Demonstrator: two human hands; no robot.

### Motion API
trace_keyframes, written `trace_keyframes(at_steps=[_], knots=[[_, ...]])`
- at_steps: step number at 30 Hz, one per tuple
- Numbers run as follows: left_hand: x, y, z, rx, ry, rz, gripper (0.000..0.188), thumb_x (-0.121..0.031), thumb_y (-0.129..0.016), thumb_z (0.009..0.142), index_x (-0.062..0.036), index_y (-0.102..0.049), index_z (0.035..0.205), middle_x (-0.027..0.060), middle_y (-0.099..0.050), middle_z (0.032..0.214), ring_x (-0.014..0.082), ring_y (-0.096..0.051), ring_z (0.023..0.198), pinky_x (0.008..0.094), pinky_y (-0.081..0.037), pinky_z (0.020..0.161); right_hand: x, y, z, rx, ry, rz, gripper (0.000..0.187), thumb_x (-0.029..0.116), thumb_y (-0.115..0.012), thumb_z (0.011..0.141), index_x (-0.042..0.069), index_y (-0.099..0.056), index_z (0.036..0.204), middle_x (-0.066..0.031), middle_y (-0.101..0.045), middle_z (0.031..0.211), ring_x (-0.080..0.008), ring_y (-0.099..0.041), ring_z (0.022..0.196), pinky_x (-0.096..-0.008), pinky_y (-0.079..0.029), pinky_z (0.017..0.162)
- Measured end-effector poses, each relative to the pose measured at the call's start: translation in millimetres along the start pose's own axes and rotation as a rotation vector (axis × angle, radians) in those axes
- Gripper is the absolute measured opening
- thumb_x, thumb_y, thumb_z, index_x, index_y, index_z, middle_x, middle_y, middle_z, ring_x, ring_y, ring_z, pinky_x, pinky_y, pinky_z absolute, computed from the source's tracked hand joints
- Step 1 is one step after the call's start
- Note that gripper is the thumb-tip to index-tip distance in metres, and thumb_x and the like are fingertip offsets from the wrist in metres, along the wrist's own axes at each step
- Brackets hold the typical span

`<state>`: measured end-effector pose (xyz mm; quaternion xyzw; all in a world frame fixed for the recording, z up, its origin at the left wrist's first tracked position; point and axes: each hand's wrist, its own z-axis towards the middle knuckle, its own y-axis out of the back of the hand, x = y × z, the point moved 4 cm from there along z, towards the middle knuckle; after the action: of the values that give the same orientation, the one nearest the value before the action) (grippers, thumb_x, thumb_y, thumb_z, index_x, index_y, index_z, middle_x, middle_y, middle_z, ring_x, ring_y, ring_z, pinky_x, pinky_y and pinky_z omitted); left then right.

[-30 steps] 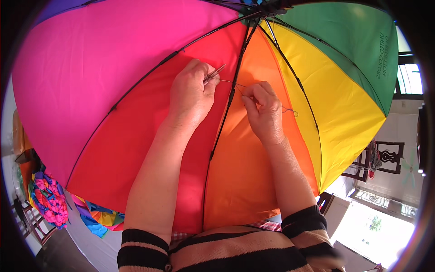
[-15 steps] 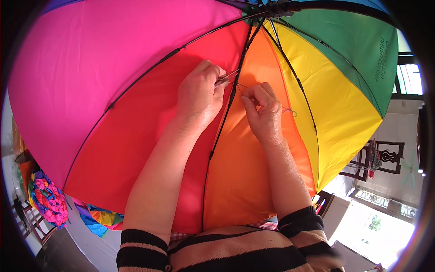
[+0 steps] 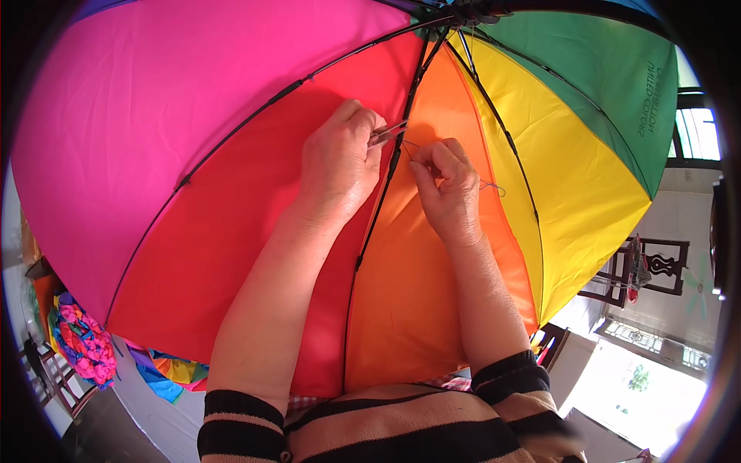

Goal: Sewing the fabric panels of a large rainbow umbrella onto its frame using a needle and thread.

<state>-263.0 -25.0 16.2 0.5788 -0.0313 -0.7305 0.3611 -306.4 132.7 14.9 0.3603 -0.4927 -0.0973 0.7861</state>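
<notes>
The inside of an open rainbow umbrella (image 3: 208, 231) fills most of the view. A thin black rib (image 3: 377, 212) runs down along the seam of its red and orange panels. Left of that rib, over the red panel, my left hand (image 3: 340, 162) is closed on a slim two-pronged metal tool (image 3: 390, 131), whose tips point at the rib; its handle is hidden in my fingers. My right hand (image 3: 450, 189), over the orange panel, pinches a thin thread. The thread stretches from the rib to my fingertips, and a loose bluish loop of thread (image 3: 494, 187) hangs out on the far side.
The umbrella's dark hub and shaft (image 3: 478, 14) lie at the top, with more ribs fanning out. Bunched colourful fabric (image 3: 83, 339) is at the lower left, beside a grey floor. Wooden chairs (image 3: 664, 266) and a bright doorway (image 3: 637, 393) stand to the right.
Both hands keep almost the same place and grip. The umbrella and the tool have shifted only very slightly.
</notes>
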Motion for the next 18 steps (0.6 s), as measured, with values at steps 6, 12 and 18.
trace_keyframes(at_steps=[6,12,18], knots=[[12.1,-14.3,-6.3,-0.102,0.015,-0.160,0.008,0.002,-0.069,0.078,-0.0006,-0.061,0.082,0.0067,-0.057,0.076,0.0174,-0.058,0.064,0.0305,-0.047,0.059,23.7,-14.6,-5.5,0.141,0.211,-0.134,0.007,-0.004,-0.063,0.079,0.000,-0.060,0.083,-0.0112,-0.056,0.082,-0.0254,-0.058,0.066,-0.0346,-0.048,0.062],[19.0,-20.2,-10.1,-0.091,0.018,-0.198,0.007,0.003,-0.068,0.078,0.0001,-0.062,0.080,0.0065,-0.057,0.075,0.0162,-0.057,0.061,0.0288,-0.045,0.057,17.2,2.9,20.5,0.072,0.167,-0.286,0.007,-0.003,-0.060,0.080,0.000,-0.062,0.087,-0.0132,-0.058,0.080,-0.0299,-0.058,0.065,-0.0378,-0.048,0.062],[20.1,-16.6,-6.5,-0.108,0.004,-0.194,0.007,0.003,-0.069,0.078,0.0007,-0.062,0.081,0.0068,-0.057,0.074,0.0151,-0.056,0.061,0.0278,-0.045,0.056,23.1,8.4,-4.5,0.258,-0.113,-0.008,0.005,0.000,-0.060,0.081,0.001,-0.062,0.086,-0.0118,-0.059,0.079,-0.0290,-0.056,0.062,-0.0380,-0.047,0.060]])
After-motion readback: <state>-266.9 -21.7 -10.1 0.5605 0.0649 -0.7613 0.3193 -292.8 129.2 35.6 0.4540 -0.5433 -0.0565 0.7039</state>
